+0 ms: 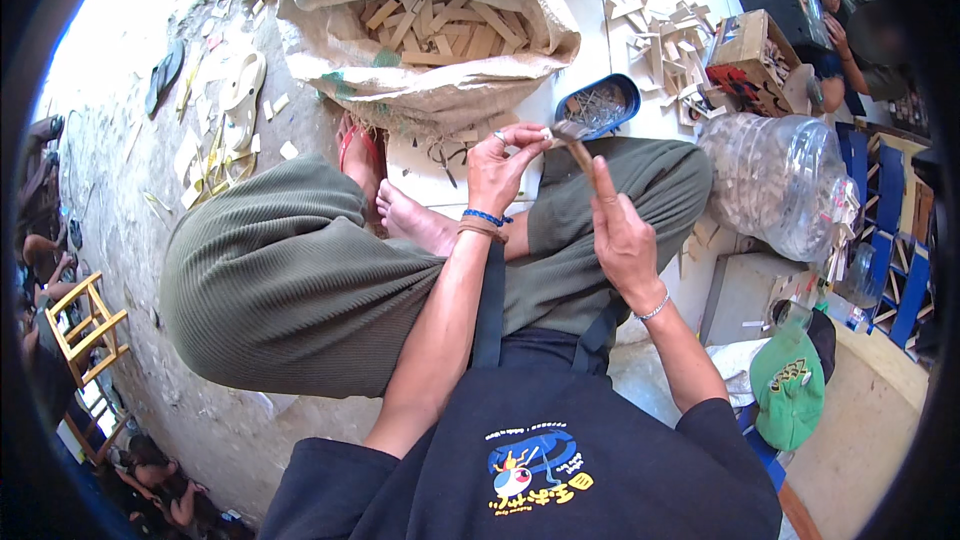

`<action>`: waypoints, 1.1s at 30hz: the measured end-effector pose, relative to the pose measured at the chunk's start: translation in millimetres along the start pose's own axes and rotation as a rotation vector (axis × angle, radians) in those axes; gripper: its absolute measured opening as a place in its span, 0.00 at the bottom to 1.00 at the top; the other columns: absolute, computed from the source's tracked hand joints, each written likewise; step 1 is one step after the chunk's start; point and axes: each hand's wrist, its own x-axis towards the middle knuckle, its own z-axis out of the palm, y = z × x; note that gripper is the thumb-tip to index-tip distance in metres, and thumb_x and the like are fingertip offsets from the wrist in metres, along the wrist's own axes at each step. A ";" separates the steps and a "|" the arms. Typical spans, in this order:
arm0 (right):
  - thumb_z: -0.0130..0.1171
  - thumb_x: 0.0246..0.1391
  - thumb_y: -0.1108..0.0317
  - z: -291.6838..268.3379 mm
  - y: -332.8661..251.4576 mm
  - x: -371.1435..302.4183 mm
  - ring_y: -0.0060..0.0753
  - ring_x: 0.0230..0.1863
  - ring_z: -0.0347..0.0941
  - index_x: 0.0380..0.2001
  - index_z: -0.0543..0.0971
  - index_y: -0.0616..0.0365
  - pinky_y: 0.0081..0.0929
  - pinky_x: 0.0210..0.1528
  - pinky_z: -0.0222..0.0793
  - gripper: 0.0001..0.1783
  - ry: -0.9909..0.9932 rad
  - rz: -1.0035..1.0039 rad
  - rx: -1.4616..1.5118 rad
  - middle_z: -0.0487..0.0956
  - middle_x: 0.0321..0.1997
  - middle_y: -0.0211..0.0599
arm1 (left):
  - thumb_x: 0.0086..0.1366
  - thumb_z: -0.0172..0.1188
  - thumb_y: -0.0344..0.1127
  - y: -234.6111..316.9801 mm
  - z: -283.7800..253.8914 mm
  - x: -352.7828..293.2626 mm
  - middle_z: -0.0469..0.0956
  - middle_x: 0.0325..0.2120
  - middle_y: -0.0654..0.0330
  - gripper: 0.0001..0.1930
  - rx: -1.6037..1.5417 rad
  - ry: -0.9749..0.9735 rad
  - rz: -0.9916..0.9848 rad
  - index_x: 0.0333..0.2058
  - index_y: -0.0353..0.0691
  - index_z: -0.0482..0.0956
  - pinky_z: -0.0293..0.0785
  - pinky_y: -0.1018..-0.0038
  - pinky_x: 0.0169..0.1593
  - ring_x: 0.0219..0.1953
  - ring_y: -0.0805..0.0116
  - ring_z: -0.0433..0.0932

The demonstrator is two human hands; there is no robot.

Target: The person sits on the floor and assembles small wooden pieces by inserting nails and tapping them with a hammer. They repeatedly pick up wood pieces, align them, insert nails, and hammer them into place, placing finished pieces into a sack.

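While seated cross-legged on the floor in olive ribbed trousers [290, 280]: right hand [622, 235] near the knee, grip closed around the wooden handle of a small hammer [576, 145], metal head raised toward the other hand. Left hand [503, 168], with blue bead bracelet, fingers pinched shut on a small pale wooden piece [545, 135] just beside the hammer head. Just beyond, a blue plastic tray of small nails [598, 105] on the white tiled floor [585, 0]. Farther off, an open beige woven sack filled with short wooden slats [430, 25]; to the right, a large clear plastic jug [775, 180].
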 end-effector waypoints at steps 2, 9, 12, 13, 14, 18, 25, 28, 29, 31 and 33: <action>0.60 0.65 0.74 0.5 0.2 -0.6 0.48 0.20 0.72 0.79 0.59 0.39 0.44 0.24 0.72 0.42 0.094 -0.018 0.062 0.71 0.27 0.40 | 0.63 0.72 0.23 -1.0 0.4 -1.6 0.87 0.45 0.57 0.06 0.029 -0.001 0.001 0.39 0.34 0.90 0.82 0.77 0.51 0.46 0.74 0.84; 0.58 0.67 0.73 4.2 -0.5 0.9 0.49 0.21 0.73 0.79 0.59 0.38 0.46 0.24 0.72 0.40 -0.017 -0.008 -0.030 0.74 0.28 0.41 | 0.61 0.74 0.27 -3.6 2.9 0.3 0.89 0.41 0.60 0.06 -0.037 0.039 0.059 0.38 0.37 0.91 0.82 0.76 0.47 0.39 0.76 0.85; 0.57 0.69 0.71 0.6 -1.0 -0.9 0.54 0.27 0.78 0.79 0.59 0.38 0.48 0.29 0.74 0.39 0.043 0.078 0.056 0.80 0.33 0.47 | 0.61 0.75 0.30 0.7 2.3 -0.9 0.89 0.42 0.60 0.07 0.075 0.036 0.070 0.38 0.40 0.91 0.81 0.76 0.44 0.37 0.76 0.84; 0.56 0.70 0.70 -0.5 -1.2 -1.4 0.56 0.29 0.79 0.79 0.59 0.38 0.49 0.31 0.75 0.38 0.023 0.115 0.083 0.81 0.35 0.49 | 0.60 0.76 0.31 3.0 2.3 -1.3 0.89 0.42 0.60 0.07 0.098 0.027 0.082 0.38 0.40 0.91 0.81 0.76 0.44 0.37 0.76 0.84; 0.56 0.70 0.70 -1.7 -1.4 -2.2 0.57 0.32 0.79 0.79 0.59 0.39 0.50 0.33 0.75 0.38 0.005 0.150 0.111 0.82 0.38 0.51 | 0.60 0.76 0.31 5.5 2.0 -2.4 0.89 0.43 0.60 0.08 0.130 0.021 0.076 0.39 0.41 0.91 0.81 0.76 0.44 0.37 0.75 0.84; 0.55 0.71 0.70 -6.4 -3.4 -6.1 0.64 0.38 0.81 0.79 0.59 0.40 0.51 0.42 0.75 0.37 -0.109 0.308 0.221 0.83 0.44 0.59 | 0.58 0.77 0.32 12.5 0.8 -7.8 0.89 0.46 0.62 0.12 0.241 -0.001 0.097 0.42 0.43 0.90 0.81 0.75 0.44 0.39 0.73 0.85; 0.54 0.71 0.71 -7.6 -7.2 -11.2 0.63 0.39 0.80 0.79 0.59 0.41 0.50 0.42 0.75 0.37 -0.153 0.401 0.283 0.83 0.43 0.57 | 0.61 0.72 0.26 9.8 3.0 -5.4 0.89 0.44 0.61 0.12 0.243 -0.012 0.148 0.44 0.45 0.88 0.82 0.72 0.45 0.40 0.71 0.86; 0.54 0.71 0.72 -2.4 -6.5 -8.4 0.62 0.38 0.80 0.79 0.59 0.40 0.51 0.41 0.74 0.37 -0.068 0.236 0.303 0.83 0.43 0.54 | 0.62 0.70 0.25 11.8 4.2 -7.0 0.89 0.43 0.60 0.15 0.250 0.012 0.125 0.48 0.44 0.87 0.84 0.72 0.44 0.40 0.70 0.87; 0.55 0.71 0.72 -0.5 -5.6 -6.3 0.61 0.37 0.80 0.79 0.60 0.39 0.51 0.41 0.74 0.37 -0.045 0.186 0.291 0.82 0.42 0.53 | 0.63 0.70 0.25 12.8 4.0 -6.9 0.89 0.44 0.60 0.16 0.249 0.004 0.107 0.49 0.44 0.86 0.84 0.72 0.44 0.41 0.71 0.87; 0.55 0.70 0.73 0.4 -4.0 -3.4 0.58 0.35 0.79 0.79 0.60 0.38 0.50 0.39 0.74 0.38 -0.027 0.119 0.256 0.82 0.40 0.51 | 0.64 0.70 0.26 14.1 3.7 -6.4 0.89 0.46 0.61 0.18 0.246 -0.014 0.081 0.52 0.43 0.85 0.84 0.74 0.46 0.43 0.73 0.88; 0.56 0.69 0.74 -1.2 -3.1 -2.6 0.55 0.32 0.78 0.78 0.60 0.36 0.49 0.36 0.73 0.39 -0.039 0.085 0.211 0.80 0.36 0.48 | 0.64 0.70 0.26 14.0 3.9 -6.1 0.89 0.45 0.61 0.18 0.255 -0.010 0.094 0.53 0.43 0.85 0.85 0.73 0.46 0.43 0.72 0.88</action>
